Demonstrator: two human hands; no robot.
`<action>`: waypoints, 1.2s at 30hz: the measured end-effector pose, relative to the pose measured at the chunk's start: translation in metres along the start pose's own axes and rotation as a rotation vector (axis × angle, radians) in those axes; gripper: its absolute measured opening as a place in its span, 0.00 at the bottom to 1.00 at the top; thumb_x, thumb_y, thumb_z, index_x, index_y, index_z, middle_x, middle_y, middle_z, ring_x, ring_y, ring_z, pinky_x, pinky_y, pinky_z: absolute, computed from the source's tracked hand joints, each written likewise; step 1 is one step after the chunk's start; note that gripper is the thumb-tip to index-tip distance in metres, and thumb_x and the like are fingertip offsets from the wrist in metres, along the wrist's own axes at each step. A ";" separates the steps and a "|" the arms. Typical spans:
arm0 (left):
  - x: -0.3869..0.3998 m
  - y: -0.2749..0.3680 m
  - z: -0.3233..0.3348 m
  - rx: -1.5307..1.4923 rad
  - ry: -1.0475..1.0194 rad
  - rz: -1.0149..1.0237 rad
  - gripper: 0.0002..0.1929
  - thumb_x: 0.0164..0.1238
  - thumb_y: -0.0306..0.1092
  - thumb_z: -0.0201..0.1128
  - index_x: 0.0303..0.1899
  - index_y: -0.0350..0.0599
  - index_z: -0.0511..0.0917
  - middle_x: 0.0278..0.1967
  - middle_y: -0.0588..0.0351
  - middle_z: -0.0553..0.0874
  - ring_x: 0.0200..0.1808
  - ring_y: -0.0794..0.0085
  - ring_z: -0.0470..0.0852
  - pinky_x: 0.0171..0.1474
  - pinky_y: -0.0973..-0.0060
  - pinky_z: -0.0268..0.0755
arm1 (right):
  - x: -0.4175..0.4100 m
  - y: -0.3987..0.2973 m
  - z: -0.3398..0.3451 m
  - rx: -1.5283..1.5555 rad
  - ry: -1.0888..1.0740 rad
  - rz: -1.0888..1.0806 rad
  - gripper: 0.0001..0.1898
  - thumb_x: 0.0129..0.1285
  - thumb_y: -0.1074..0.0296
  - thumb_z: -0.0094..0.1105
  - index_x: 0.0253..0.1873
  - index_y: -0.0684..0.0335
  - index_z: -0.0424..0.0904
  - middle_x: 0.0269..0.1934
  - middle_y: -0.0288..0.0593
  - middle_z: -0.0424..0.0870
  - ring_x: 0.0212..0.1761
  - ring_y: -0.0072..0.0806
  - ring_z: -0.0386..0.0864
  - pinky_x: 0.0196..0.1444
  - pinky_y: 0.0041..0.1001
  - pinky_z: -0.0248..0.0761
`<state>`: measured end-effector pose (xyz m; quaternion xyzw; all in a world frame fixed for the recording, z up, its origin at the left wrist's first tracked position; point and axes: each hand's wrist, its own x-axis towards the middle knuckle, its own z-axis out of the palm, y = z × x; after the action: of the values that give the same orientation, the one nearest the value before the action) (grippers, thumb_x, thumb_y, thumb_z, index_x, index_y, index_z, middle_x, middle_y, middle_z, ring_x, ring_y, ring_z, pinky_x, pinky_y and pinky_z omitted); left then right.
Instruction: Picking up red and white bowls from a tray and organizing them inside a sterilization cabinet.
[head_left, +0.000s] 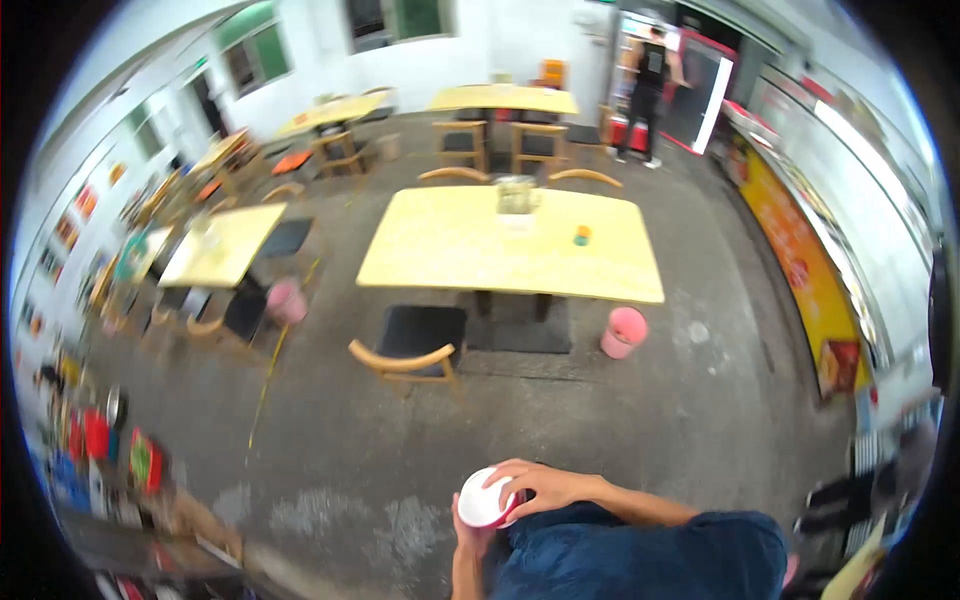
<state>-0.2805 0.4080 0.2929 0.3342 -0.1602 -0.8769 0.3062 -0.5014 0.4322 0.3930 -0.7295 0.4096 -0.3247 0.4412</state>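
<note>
Close in front of my body I hold a round bowl (480, 504), white inside and red outside. My left hand (471, 537) supports it from the left and below, its fingers partly hidden by the bowl. Over the right side of the rim curls my right hand (541, 486), fingers reaching into the white inside and thumb near the front edge. Whether several bowls are nested together I cannot tell. Beneath both hands is the grey floor (360, 450).
Ahead stands a yellow table (465, 240) with a small orange-and-green container (583, 235). A wooden chair (405, 364) and a pink bin (624, 333) are on its near side. A counter (795, 262) runs along the right. A person (651, 82) stands by the far doorway.
</note>
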 end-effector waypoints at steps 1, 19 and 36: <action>-0.001 0.009 -0.003 -0.033 0.011 0.026 0.40 0.81 0.68 0.37 0.76 0.43 0.66 0.73 0.47 0.75 0.75 0.53 0.72 0.78 0.53 0.63 | 0.013 0.001 0.000 0.015 -0.048 -0.015 0.10 0.65 0.61 0.74 0.44 0.58 0.87 0.70 0.46 0.76 0.80 0.52 0.60 0.79 0.46 0.55; 0.094 0.179 -0.048 -0.012 0.074 0.376 0.43 0.77 0.74 0.39 0.77 0.48 0.64 0.74 0.49 0.73 0.74 0.53 0.73 0.74 0.50 0.68 | 0.289 0.087 -0.066 0.719 -0.395 0.020 0.10 0.72 0.62 0.67 0.47 0.62 0.83 0.68 0.50 0.80 0.81 0.49 0.63 0.76 0.44 0.60; 0.009 0.285 -0.214 -0.343 0.445 0.460 0.38 0.81 0.68 0.45 0.75 0.45 0.69 0.71 0.50 0.79 0.71 0.60 0.77 0.74 0.55 0.68 | 0.517 0.086 0.039 1.296 -0.006 0.393 0.33 0.78 0.44 0.56 0.76 0.60 0.65 0.74 0.49 0.72 0.76 0.46 0.71 0.75 0.57 0.66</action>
<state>-0.0166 0.1690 0.2714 0.4160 -0.0113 -0.7048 0.5745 -0.2609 -0.0339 0.3574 -0.2305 0.2559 -0.4166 0.8413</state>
